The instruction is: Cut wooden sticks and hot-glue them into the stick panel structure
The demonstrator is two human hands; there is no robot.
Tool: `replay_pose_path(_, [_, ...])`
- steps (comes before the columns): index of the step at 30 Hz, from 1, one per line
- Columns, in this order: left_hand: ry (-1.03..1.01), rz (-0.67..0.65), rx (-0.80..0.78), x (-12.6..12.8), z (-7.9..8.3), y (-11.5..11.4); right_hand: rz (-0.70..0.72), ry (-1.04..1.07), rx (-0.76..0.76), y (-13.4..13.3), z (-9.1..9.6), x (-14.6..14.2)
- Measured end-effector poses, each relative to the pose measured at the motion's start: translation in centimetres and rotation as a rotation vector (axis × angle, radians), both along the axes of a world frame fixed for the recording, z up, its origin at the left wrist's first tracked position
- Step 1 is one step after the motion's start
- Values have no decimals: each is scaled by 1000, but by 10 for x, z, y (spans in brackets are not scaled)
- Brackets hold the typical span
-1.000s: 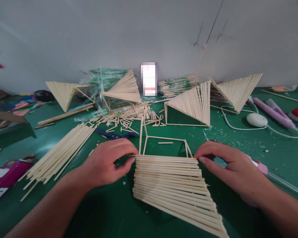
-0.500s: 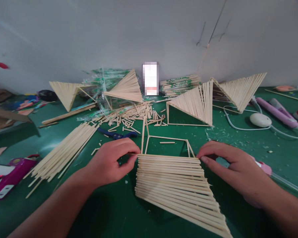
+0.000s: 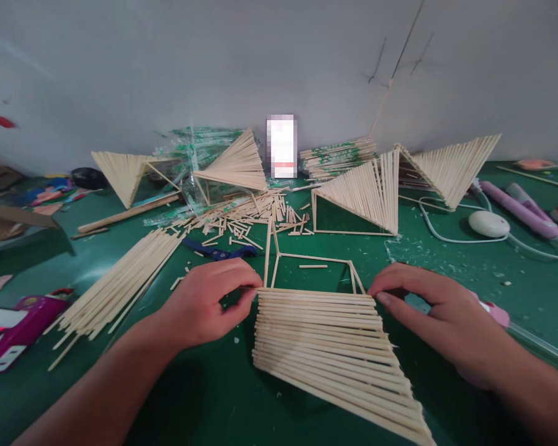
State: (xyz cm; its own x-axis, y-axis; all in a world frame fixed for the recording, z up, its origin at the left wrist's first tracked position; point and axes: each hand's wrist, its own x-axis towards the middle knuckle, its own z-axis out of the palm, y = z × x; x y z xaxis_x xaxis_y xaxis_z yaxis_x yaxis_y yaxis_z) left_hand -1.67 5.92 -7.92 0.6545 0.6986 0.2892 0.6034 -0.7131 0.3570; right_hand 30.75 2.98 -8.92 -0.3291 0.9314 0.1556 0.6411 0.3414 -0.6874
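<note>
At the far edge of the slatted, pale wooden frame, your left hand and right hand pinched opposite ends of a thin, round, pale stick, fingertips narrow, apparently keeping it straight. A loose bundle of slender, pale wooden sticks lay left of the frame, conveniently near.

The left hand and right hand face each other, each curled into a pinch, both bare forearms slanting inward.
</note>
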Motion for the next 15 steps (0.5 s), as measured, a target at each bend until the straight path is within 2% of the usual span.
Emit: replay_pose_path(15, [36,23,1,0,-1,1,9,6,10,1,1,0])
